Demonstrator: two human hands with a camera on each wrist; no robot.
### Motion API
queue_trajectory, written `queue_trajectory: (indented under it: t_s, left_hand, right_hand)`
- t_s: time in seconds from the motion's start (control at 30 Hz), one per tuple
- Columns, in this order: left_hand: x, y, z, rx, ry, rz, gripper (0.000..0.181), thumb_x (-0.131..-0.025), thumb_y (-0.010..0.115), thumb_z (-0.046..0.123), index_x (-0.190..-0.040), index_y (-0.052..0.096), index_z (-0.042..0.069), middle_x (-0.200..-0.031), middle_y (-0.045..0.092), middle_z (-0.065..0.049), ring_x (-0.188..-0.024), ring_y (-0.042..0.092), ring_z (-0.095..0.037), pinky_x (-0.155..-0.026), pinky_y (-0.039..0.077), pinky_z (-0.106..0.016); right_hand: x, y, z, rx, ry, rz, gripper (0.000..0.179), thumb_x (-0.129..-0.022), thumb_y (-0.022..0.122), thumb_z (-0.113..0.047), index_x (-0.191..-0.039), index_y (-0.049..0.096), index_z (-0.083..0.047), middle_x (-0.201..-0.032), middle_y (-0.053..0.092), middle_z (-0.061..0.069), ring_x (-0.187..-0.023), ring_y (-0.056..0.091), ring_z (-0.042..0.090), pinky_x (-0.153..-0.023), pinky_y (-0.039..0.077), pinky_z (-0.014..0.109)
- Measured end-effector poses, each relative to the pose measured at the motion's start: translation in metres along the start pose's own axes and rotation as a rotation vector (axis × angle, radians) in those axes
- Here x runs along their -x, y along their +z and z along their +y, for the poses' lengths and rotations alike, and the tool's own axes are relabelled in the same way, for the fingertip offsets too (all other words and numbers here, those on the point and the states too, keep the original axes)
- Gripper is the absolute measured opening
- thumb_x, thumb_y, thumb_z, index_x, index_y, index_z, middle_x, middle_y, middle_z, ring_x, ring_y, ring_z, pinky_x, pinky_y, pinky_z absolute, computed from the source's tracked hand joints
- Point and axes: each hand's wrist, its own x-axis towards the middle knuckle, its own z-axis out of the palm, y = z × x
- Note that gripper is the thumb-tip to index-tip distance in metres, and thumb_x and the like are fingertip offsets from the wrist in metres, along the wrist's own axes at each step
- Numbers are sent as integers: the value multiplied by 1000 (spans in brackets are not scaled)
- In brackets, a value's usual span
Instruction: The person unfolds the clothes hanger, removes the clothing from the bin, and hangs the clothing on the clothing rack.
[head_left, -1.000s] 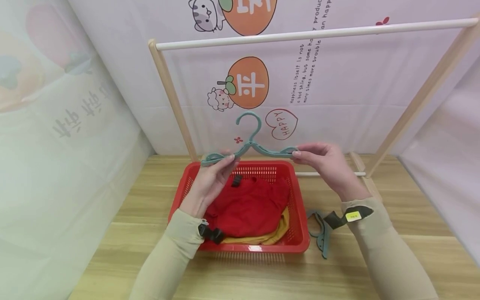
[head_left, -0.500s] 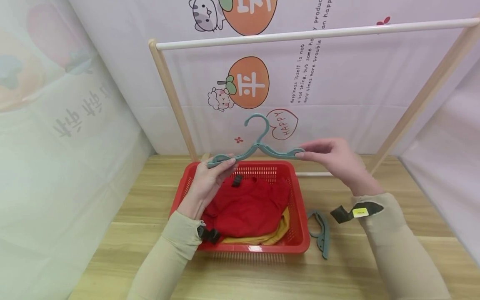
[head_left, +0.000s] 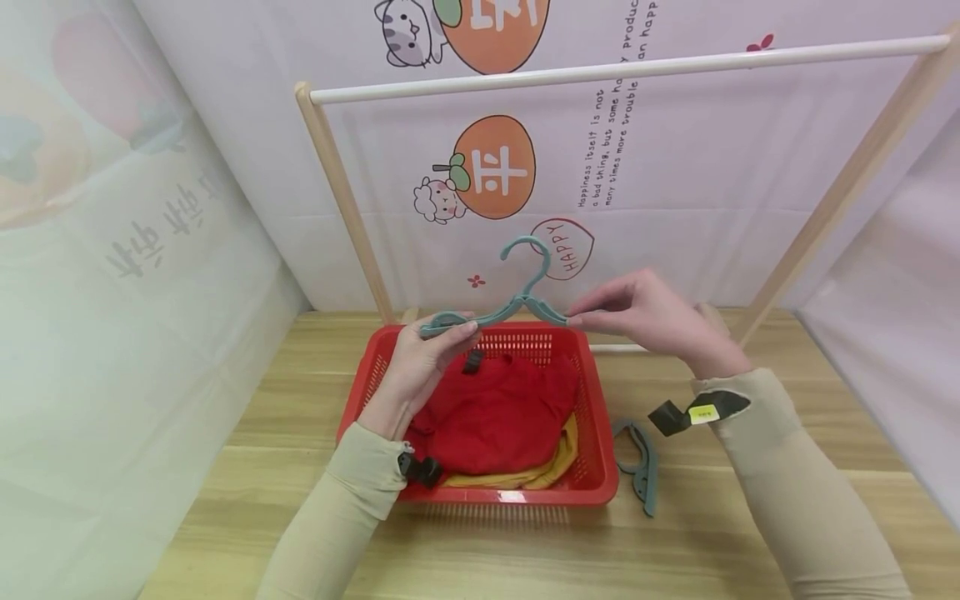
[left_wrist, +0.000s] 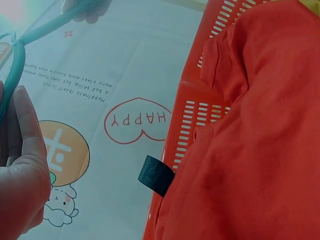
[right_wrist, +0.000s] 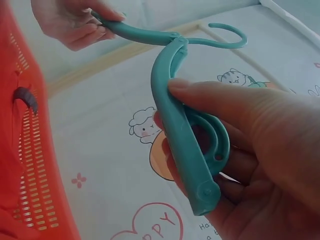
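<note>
A teal folding hanger (head_left: 501, 313) is held up above the back of the red basket (head_left: 604, 417), its two arms spread and its hook pointing up. My left hand (head_left: 420, 358) pinches the hanger's left arm between thumb and fingers. At the other arm, my right hand (head_left: 645, 321) grips it, thumb on top and fingers beneath, as the right wrist view shows; a curved folded piece (right_wrist: 212, 140) lies along that arm. Red clothing (head_left: 495, 417) fills much of the basket, with a yellow garment (head_left: 555, 467) partly hidden under it.
A second folded hanger (head_left: 643, 475) lies on the wooden table right of the basket. Behind stands a rack with a white rail (head_left: 630, 73) and wooden posts (head_left: 341, 196). Printed cloth (head_left: 675, 167) covers the back wall.
The hanger has shifted a little to the right and slightly down. My right hand has slid inward along its arm, toward the middle. My left hand keeps its pinch.
</note>
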Motion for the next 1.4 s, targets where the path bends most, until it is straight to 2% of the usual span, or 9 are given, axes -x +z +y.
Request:
queue_trajectory:
  t_s: [0.1,0.33,0.43,0.6,0.83,1.07,1.4]
  left_hand:
    - [1,-1,0,8,1,0,17,-96,68,-2,-95,79,10,-94,74,-4,-86,71,-14,-95,55,-36]
    - [2,-4,3,5,8,-9,15,-97,67,-1,-97,78,8,-94,73,-5,-86,71,-15,-94,55,-34]
    - [1,-5,3,2,5,-9,13,-96,68,-1,-97,78,8,-93,74,-5,-87,71,-15,-95,55,-35]
    - [1,-7,2,20,11,12,12,-96,68,0,-97,78,7,-94,74,-5,-90,72,-16,-98,53,-37]
    - [1,-12,5,89,55,46,10,-97,68,0,-96,76,6,-94,74,-6,-87,72,-16,-97,54,-35]
    - [0,-12,9,155,87,95,18,-99,64,-1,-93,77,8,-94,74,-6,-84,72,-16,-94,55,-32]
    - [0,-14,6,148,74,84,12,-97,67,0,-93,77,6,-95,73,-8,-86,72,-17,-95,55,-34]
  right_hand:
    - [1,0,2,-13,-31,-9,19,-91,81,-22,-106,81,-10,-97,77,3,-91,73,23,-80,59,29]
    - [5,-3,4,-17,-30,23,17,-92,79,-20,-105,81,-9,-97,76,3,-89,72,21,-79,58,28]
    - [6,-4,5,-19,-6,81,19,-92,79,-24,-106,81,-11,-99,76,3,-92,71,20,-81,58,28]
    - [9,-7,10,-55,99,217,29,-91,79,-37,-108,80,-13,-100,76,1,-98,65,20,-84,52,32]
    - [16,-21,20,-100,140,328,36,-92,78,-36,-112,77,-5,-101,74,-5,-106,59,18,-90,46,36]
    - [23,-29,27,-112,165,357,36,-92,78,-35,-110,76,-4,-96,73,-3,-95,65,19,-87,47,37]
    - [24,-43,30,-174,209,364,31,-92,77,-39,-112,78,-16,-95,75,-8,-97,64,20,-92,39,39]
